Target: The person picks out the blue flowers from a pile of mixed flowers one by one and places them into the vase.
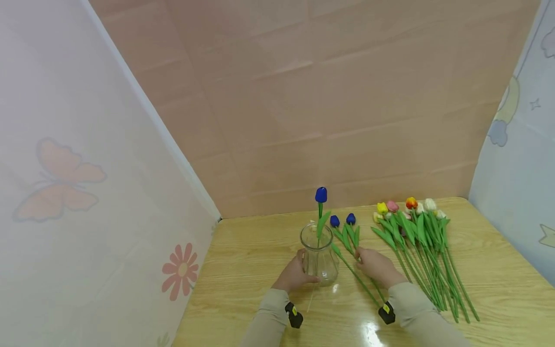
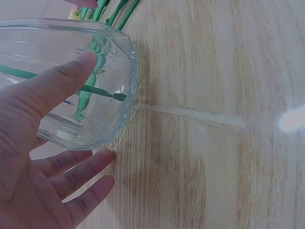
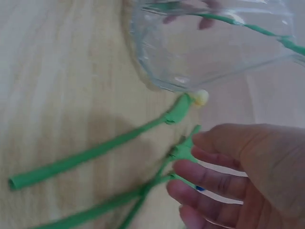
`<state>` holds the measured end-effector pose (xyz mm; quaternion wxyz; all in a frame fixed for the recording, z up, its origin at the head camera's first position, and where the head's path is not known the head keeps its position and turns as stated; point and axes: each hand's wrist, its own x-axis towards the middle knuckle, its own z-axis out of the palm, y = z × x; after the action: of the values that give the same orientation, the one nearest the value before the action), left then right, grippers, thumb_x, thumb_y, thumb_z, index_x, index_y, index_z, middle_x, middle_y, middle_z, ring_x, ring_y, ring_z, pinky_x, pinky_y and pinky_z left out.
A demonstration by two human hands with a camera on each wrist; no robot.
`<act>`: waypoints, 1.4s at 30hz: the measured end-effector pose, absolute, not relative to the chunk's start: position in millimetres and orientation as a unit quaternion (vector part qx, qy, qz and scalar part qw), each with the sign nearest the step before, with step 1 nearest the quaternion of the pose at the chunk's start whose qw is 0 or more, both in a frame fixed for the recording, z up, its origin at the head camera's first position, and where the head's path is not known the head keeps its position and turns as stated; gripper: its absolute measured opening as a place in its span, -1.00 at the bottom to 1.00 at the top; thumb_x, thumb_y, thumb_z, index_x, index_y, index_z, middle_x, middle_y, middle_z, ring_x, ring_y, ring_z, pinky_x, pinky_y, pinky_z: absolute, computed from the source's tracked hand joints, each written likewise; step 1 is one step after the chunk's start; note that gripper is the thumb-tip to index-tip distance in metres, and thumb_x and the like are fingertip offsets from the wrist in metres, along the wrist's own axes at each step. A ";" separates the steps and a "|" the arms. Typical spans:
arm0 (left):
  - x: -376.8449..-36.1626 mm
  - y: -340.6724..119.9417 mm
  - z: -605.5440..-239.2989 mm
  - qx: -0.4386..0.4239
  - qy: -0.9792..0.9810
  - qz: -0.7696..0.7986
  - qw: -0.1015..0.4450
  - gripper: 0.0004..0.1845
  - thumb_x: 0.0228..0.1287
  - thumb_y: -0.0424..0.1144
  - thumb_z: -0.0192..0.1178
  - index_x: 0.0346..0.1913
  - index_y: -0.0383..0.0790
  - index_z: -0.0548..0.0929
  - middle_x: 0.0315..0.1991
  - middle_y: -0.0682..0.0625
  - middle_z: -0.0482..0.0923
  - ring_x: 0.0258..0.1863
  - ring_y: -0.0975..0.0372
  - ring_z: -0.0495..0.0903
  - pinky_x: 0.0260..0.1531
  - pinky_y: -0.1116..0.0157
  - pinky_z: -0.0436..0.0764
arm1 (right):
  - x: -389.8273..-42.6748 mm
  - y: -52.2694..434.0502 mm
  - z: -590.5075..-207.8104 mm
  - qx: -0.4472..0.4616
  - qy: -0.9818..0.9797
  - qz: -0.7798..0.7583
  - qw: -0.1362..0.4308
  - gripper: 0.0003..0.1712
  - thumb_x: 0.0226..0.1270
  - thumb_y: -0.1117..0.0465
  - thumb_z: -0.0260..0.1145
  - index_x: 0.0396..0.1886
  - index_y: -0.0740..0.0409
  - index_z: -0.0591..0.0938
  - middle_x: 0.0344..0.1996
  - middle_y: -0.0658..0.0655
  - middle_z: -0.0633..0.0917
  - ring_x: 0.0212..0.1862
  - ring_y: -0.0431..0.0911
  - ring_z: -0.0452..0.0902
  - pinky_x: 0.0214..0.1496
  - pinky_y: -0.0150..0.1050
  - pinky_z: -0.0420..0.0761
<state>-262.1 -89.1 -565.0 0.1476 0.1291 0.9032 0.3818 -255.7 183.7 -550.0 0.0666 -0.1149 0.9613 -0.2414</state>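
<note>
A clear glass vase point(image 1: 327, 270) stands on the table with one blue tulip point(image 1: 321, 195) upright in it. The tulip's green stem shows through the glass in the left wrist view. My left hand point(image 1: 297, 274) holds the vase low on its left side, thumb across the glass. Two more blue tulips point(image 1: 350, 219) lie right of the vase, their stems crossing. Over those stems is my right hand point(image 1: 376, 264), fingers loosely bent, fingertips right at the leaves point(image 3: 181, 151). Beside the vase lies another green stem point(image 3: 81, 160) with a pale yellow bloom point(image 3: 200, 98) at its end.
A spread of tulips in yellow, pink, orange and white point(image 1: 416, 231) lies on the right of the wooden table point(image 1: 243, 270), stems toward the front. A strip of clear tape point(image 2: 205, 117) is on the tabletop by the vase. Fabric-covered walls point(image 1: 325, 120) enclose the back and sides.
</note>
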 end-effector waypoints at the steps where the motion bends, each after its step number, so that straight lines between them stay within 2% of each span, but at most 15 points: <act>1: -261.9 -89.2 -564.7 0.129 0.903 0.381 0.149 0.10 0.02 0.00 0.48 0.49 -0.23 0.00 0.40 -0.27 0.24 0.22 -0.09 0.46 0.13 -0.01 0.51 | -255.4 180.2 -553.6 -0.109 0.964 -0.236 0.061 -0.83 0.31 0.26 0.29 -0.17 0.24 0.56 -0.43 0.07 0.65 -0.46 -0.15 0.50 -0.44 -0.19 0.49; 8: -261.8 -88.3 -563.1 0.125 0.907 0.372 0.151 0.11 0.01 0.01 0.48 0.49 -0.24 0.00 0.36 -0.26 0.30 0.14 -0.05 0.53 0.10 0.00 0.53 | -246.9 155.6 -571.7 -0.072 0.971 -0.223 0.050 -0.80 0.28 0.25 0.33 -0.25 0.26 0.50 -0.53 0.09 0.61 -0.53 -0.10 0.52 -0.55 -0.18 0.50; 11: -262.0 -88.4 -562.8 0.126 0.910 0.366 0.150 0.11 0.01 0.02 0.48 0.49 -0.25 0.00 0.35 -0.27 0.31 0.14 -0.06 0.52 0.09 0.00 0.54 | -245.4 147.3 -577.7 -0.058 0.975 -0.210 0.039 -0.81 0.33 0.37 0.22 -0.13 0.39 0.48 -0.53 0.19 0.61 -0.54 -0.01 0.56 -0.58 -0.12 0.54; 14: -262.6 -88.7 -562.8 0.124 0.911 0.362 0.151 0.12 0.01 0.02 0.48 0.49 -0.24 -0.01 0.36 -0.26 0.30 0.16 -0.07 0.51 0.09 0.01 0.54 | -246.8 141.0 -583.1 -0.053 0.979 -0.197 0.018 -0.71 0.35 0.50 0.08 0.03 0.56 0.43 -0.44 0.34 0.64 -0.50 0.10 0.61 -0.54 -0.02 0.60; 16: -262.9 -88.9 -563.2 0.125 0.911 0.363 0.152 0.12 0.01 0.01 0.48 0.49 -0.24 -0.01 0.36 -0.26 0.30 0.17 -0.07 0.51 0.09 0.01 0.54 | -247.4 137.9 -585.0 -0.055 0.979 -0.194 0.010 -0.66 0.32 0.51 0.10 0.04 0.65 0.41 -0.40 0.39 0.65 -0.50 0.10 0.62 -0.52 -0.03 0.61; 19: -262.9 -89.1 -564.5 0.126 0.908 0.369 0.153 0.12 0.01 -0.01 0.49 0.49 -0.24 -0.02 0.37 -0.26 0.29 0.18 -0.07 0.50 0.10 0.00 0.53 | -247.9 136.3 -587.1 -0.049 0.976 -0.210 0.025 -0.63 0.25 0.44 0.22 -0.04 0.68 0.43 -0.49 0.30 0.62 -0.57 -0.02 0.54 -0.57 -0.15 0.56; 21: -262.3 -89.0 -565.1 0.128 0.906 0.373 0.154 0.11 0.01 -0.02 0.49 0.49 -0.26 -0.01 0.36 -0.26 0.30 0.15 -0.06 0.52 0.09 0.00 0.54 | -248.0 137.1 -586.9 -0.044 0.971 -0.231 0.040 -0.65 0.19 0.40 0.29 -0.14 0.63 0.46 -0.54 0.22 0.59 -0.58 -0.08 0.46 -0.57 -0.21 0.50; 27: -260.5 -88.9 -562.6 0.123 0.907 0.372 0.152 0.10 -0.01 -0.02 0.50 0.48 -0.24 0.02 0.30 -0.24 0.38 0.05 0.00 0.57 0.04 0.03 0.56 | -254.4 143.3 -576.5 -0.075 0.956 -0.277 0.052 -0.88 0.23 0.44 0.28 -0.37 0.43 0.50 -0.52 0.18 0.56 -0.46 -0.05 0.48 -0.42 -0.17 0.51; 30: -259.8 -89.0 -560.7 0.120 0.908 0.373 0.151 0.10 -0.01 -0.03 0.50 0.48 -0.23 0.02 0.29 -0.24 0.38 0.06 0.00 0.57 0.04 0.02 0.56 | -259.3 147.4 -569.8 -0.078 0.947 -0.307 0.053 -0.75 0.26 0.47 0.21 -0.60 0.32 0.41 -0.67 0.07 0.41 -0.58 -0.13 0.32 -0.52 -0.27 0.37; 32: -259.3 -88.9 -559.5 0.119 0.906 0.376 0.152 0.10 0.00 -0.03 0.50 0.48 -0.23 0.02 0.30 -0.24 0.38 0.06 -0.01 0.57 0.05 0.01 0.56 | -261.2 151.0 -565.4 -0.068 0.940 -0.330 0.056 -0.73 0.28 0.47 0.16 -0.63 0.32 0.43 -0.69 0.05 0.38 -0.61 -0.17 0.20 -0.53 -0.32 0.26; 34: -259.4 -88.7 -559.3 0.119 0.906 0.377 0.153 0.10 0.00 -0.03 0.50 0.48 -0.23 0.01 0.30 -0.24 0.38 0.07 -0.01 0.57 0.06 0.01 0.55 | -262.0 155.4 -559.1 -0.052 0.933 -0.350 0.062 -0.79 0.33 0.45 0.12 -0.53 0.42 0.51 -0.64 0.11 0.47 -0.62 -0.18 0.21 -0.53 -0.32 0.28; 36: -259.6 -88.6 -559.2 0.119 0.905 0.378 0.153 0.10 0.00 -0.03 0.49 0.49 -0.23 0.01 0.29 -0.22 0.39 0.09 0.00 0.56 0.07 0.02 0.54 | -262.4 160.5 -551.2 -0.040 0.930 -0.360 0.058 -0.81 0.37 0.42 0.11 -0.25 0.54 0.58 -0.47 0.25 0.62 -0.57 -0.16 0.38 -0.51 -0.29 0.41; 38: -259.9 -88.6 -559.1 0.120 0.905 0.379 0.153 0.09 0.00 -0.04 0.50 0.48 -0.22 0.02 0.28 -0.21 0.41 0.10 0.00 0.55 0.09 0.01 0.53 | -262.3 166.3 -541.9 -0.031 0.932 -0.359 0.039 -0.69 0.41 0.37 0.12 0.01 0.56 0.53 -0.25 0.36 0.67 -0.46 -0.11 0.53 -0.44 -0.24 0.53; 42: -261.0 -88.5 -558.2 0.124 0.904 0.380 0.152 0.09 -0.01 -0.06 0.51 0.48 -0.23 0.03 0.26 -0.21 0.42 0.11 -0.01 0.55 0.10 0.00 0.52 | -261.9 182.5 -523.0 -0.016 0.927 -0.374 -0.014 -0.63 0.44 0.36 0.09 0.13 0.53 0.46 -0.23 0.39 0.66 -0.44 -0.05 0.59 -0.47 -0.21 0.57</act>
<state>-261.0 -88.5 -558.2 0.1518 0.1236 0.9038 0.3805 -261.9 182.5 -523.0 -0.0140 -0.0162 0.9273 -0.3737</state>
